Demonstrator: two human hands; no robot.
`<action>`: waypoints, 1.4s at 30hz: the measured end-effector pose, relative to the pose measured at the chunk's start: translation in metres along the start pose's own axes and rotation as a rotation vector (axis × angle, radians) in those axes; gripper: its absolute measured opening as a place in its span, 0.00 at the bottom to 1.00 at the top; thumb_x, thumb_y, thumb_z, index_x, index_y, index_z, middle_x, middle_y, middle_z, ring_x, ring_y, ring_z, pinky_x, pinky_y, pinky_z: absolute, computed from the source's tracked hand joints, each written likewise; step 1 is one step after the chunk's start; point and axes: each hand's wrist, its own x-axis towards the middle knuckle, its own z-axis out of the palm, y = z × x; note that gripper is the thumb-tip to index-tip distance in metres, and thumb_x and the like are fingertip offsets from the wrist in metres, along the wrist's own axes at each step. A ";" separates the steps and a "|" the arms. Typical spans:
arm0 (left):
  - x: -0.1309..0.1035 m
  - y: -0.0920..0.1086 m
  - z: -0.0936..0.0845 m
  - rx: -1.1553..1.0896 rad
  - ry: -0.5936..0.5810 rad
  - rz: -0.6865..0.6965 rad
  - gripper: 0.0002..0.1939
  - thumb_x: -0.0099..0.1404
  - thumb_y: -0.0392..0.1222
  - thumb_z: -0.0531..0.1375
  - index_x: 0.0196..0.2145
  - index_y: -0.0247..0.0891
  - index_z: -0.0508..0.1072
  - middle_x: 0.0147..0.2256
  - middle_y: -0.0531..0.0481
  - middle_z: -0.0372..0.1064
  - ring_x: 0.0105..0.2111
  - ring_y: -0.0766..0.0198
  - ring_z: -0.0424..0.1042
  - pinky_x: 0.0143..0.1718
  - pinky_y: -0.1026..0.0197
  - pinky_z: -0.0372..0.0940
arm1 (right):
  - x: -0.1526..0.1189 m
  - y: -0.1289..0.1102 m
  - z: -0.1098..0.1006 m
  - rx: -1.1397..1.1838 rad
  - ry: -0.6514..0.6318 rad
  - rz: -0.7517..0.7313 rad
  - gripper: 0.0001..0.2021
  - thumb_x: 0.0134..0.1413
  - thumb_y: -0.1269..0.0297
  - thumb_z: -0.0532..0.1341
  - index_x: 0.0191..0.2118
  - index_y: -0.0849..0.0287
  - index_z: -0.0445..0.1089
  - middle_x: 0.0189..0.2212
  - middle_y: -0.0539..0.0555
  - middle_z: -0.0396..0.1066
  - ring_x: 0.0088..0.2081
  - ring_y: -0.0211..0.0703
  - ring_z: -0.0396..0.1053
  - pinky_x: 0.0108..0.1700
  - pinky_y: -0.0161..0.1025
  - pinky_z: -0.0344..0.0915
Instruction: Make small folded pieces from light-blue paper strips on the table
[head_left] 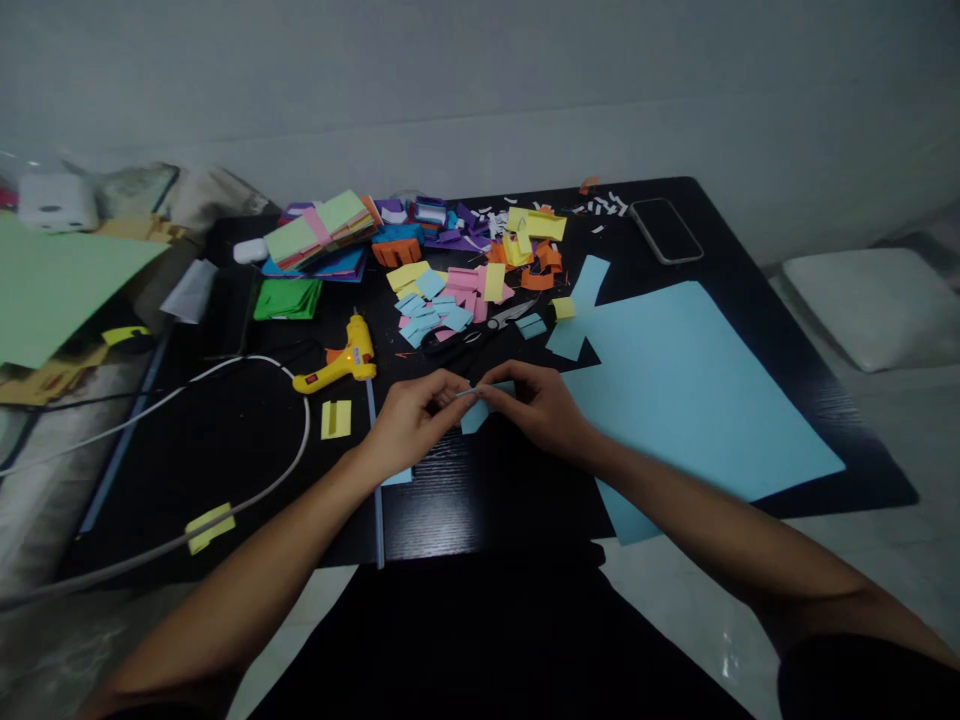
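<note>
Between my two hands, over the front middle of the black table, is a small light blue paper piece [474, 416]. My left hand [421, 412] pinches its left side with thumb and forefinger. From the other side my right hand [534, 402] pinches it too, and the fingertips of both hands nearly meet at its upper edge. Fingers cover part of the paper, so its folds are hard to make out. Just beyond the hands lie black-handled scissors [511, 316] and a pile of folded light blue pieces [427, 318].
A yellow glue gun [346, 358] with its glue stick lies left of my hands, near a white cable [306, 430]. A large light blue sheet [697, 390] covers the right side. Bundled coloured papers [322, 235], orange scraps [541, 280] and a phone [666, 232] lie farther back.
</note>
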 end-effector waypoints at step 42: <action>0.002 -0.007 -0.002 -0.202 -0.131 -0.133 0.08 0.66 0.42 0.64 0.32 0.36 0.75 0.24 0.52 0.74 0.24 0.66 0.74 0.28 0.65 0.68 | 0.005 0.006 0.002 0.459 0.035 0.147 0.22 0.45 0.60 0.78 0.45 0.55 0.72 0.34 0.50 0.78 0.38 0.43 0.78 0.47 0.44 0.76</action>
